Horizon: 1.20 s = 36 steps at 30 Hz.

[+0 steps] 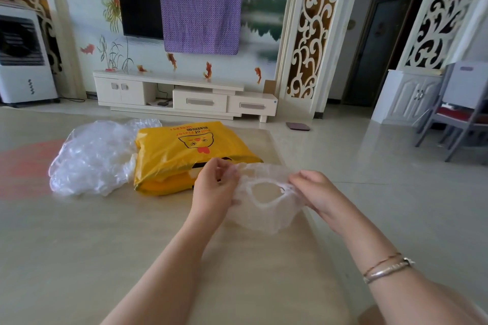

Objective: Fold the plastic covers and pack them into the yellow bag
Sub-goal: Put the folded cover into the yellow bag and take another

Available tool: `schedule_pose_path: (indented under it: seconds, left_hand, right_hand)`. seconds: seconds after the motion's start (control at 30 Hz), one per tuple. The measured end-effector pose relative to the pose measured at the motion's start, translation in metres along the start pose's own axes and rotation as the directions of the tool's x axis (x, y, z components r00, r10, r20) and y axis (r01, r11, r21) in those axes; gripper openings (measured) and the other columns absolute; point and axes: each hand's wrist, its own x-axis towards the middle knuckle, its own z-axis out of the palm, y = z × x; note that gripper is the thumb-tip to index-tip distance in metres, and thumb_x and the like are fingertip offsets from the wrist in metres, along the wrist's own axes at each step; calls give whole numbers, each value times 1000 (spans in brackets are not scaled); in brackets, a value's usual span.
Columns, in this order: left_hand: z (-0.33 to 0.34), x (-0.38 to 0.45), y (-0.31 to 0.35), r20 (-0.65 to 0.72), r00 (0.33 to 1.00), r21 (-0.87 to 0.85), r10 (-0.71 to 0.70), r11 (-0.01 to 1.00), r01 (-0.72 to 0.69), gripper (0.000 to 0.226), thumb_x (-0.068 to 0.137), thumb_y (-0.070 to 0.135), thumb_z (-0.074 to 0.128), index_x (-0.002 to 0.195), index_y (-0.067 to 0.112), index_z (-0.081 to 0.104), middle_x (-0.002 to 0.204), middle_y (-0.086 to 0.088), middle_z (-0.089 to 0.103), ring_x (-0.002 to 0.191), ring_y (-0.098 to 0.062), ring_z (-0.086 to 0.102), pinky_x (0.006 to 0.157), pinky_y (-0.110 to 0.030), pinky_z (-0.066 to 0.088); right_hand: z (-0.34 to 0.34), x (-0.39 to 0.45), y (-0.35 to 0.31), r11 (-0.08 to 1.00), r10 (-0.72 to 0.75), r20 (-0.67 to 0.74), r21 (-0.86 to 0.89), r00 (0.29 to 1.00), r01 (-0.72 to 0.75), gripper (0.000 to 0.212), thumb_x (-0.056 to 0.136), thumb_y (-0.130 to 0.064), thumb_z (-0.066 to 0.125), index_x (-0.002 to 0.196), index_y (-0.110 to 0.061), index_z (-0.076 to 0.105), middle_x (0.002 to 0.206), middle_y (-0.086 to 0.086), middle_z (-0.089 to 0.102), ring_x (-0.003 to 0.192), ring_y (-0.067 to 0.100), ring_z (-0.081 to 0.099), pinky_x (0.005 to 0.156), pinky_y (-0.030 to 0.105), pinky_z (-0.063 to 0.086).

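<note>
Just right of the frame's centre, the person holds one clear elastic-rimmed plastic cover (266, 200) above the beige table (79, 245): the left hand (215, 187) pinches its left edge with curled fingers, and the right hand (314, 188) grips the gathered rim on the other side. The cover is spread open, its round opening showing, so its folding appears barely begun. Left of centre a loose heap of unfolded plastic covers (92, 158) lies on the table, touching the yellow bag (184, 150), which lies flat just behind the hands. Whether any covers are already inside the bag cannot be told; judging by the heap, most of the work seems left.
</note>
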Motion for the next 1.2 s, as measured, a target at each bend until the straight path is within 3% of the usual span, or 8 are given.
schedule_pose_path:
  seconds: [0.13,0.27,0.4,0.53,0.63,0.8,1.03,1.2]
  left_hand:
    - [0,-5,-6,0,978,423,207,887,-187,4,98,22,52,95,20,52,73,1,61,66,-20,59,59,-38,52]
    - [-4,-2,-8,-55,988,572,146,816,-88,7,97,30,53,96,23,51,77,4,60,72,-22,58,63,-36,50]
    - [-10,-1,-7,-45,996,787,82,617,-15,18,93,40,55,106,30,48,100,9,62,87,-21,59,65,-30,44]
    - [-5,-1,-11,81,961,689,266,682,-247,39,87,35,67,123,26,53,124,8,49,115,-22,43,94,-30,39]
    - [-2,-3,-13,266,857,646,442,578,-499,31,91,21,61,122,22,64,128,8,58,124,-21,43,100,-32,35]
    - [3,-8,-20,553,831,745,62,409,-527,56,102,45,34,153,24,26,159,9,25,149,-12,7,118,-28,7]
    - [-2,-13,-18,585,801,775,-126,380,-506,78,93,68,30,155,32,-2,162,12,-1,149,-8,-5,121,-34,-3]
    - [-2,-7,-20,550,835,685,5,569,-455,73,90,62,47,152,35,21,157,12,27,146,-12,18,121,-37,10]
  right_hand:
    - [4,9,5,999,-44,-177,-16,983,42,30,94,-27,59,90,2,63,79,18,67,69,24,60,62,29,47]
    - [6,13,11,938,-161,-249,-340,955,70,24,91,-33,63,77,-14,58,64,0,58,58,16,52,53,27,35]
    - [12,18,19,909,-106,-207,-416,973,11,21,90,-39,61,84,-20,54,73,-1,60,64,18,57,56,28,39]
    - [11,16,17,911,-146,-167,-408,975,66,25,91,-41,59,104,-20,51,101,2,60,93,20,59,73,30,44]
    - [10,-1,14,734,-396,-28,-610,918,298,34,98,-34,50,129,-20,51,136,0,50,126,17,45,100,28,37]
    - [11,-21,23,462,-304,362,-753,881,469,53,104,-43,25,155,-29,17,163,-12,5,149,8,-4,121,33,-1]
    - [-9,-23,39,528,-60,415,-759,908,382,75,96,-63,23,155,-28,-9,161,-16,-10,146,-1,-14,121,34,-8]
    - [-13,-29,35,649,-207,386,-633,899,421,89,85,-70,46,155,-30,8,161,-17,2,145,-4,-6,120,26,-2]
